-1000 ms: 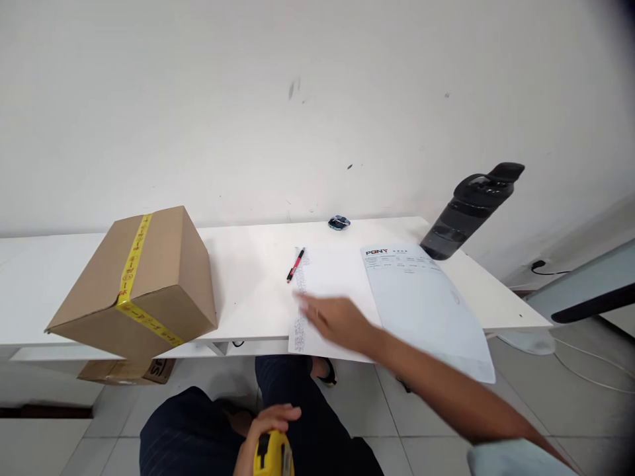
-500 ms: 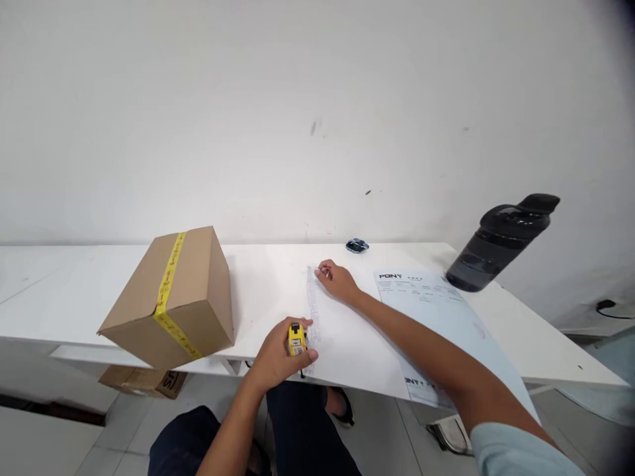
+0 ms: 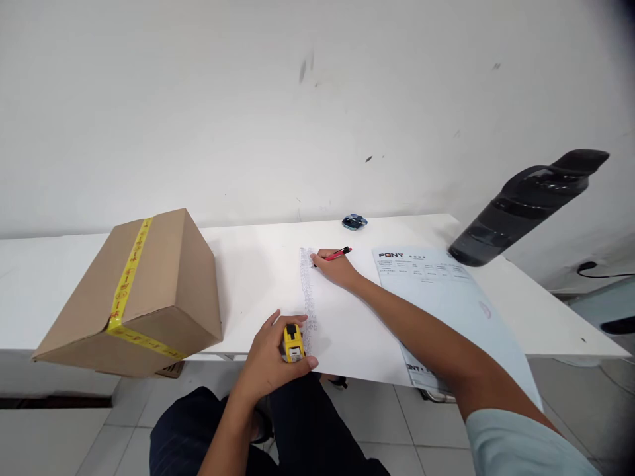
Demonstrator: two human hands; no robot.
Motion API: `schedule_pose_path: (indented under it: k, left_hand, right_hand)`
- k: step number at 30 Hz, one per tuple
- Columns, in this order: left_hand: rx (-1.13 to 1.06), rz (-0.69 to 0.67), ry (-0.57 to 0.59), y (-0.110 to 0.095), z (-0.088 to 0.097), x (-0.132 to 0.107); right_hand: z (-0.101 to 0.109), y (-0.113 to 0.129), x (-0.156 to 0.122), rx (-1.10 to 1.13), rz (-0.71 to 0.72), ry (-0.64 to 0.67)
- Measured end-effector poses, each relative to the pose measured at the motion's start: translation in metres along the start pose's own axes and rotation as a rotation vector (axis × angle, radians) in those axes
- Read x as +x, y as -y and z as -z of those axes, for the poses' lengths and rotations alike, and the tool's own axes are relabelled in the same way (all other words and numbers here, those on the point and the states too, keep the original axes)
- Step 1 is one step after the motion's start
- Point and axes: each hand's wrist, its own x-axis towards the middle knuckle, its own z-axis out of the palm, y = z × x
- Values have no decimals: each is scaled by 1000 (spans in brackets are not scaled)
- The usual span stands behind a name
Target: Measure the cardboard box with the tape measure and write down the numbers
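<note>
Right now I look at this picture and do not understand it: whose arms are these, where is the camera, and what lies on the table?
There is no machine here. One camera sits on a person's head and looks forward and down, so the two bare arms are that person's own. The left hand closes its fingers on a yellow tape measure at the near edge of the white table. The right hand holds a red pen at the top of a white sheet. To its right lies a printed form, overhanging the near edge. A taped cardboard box stands at the left, a dark bottle at the right, and a small dark object near the wall.
</note>
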Motion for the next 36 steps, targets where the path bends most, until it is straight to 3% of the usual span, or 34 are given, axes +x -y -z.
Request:
schedule_pose_path:
  k: [36]
  left_hand:
    - [64, -5, -10, -1, -3, 2]
  right_hand:
    - [6, 2, -2, 38, -57, 5]
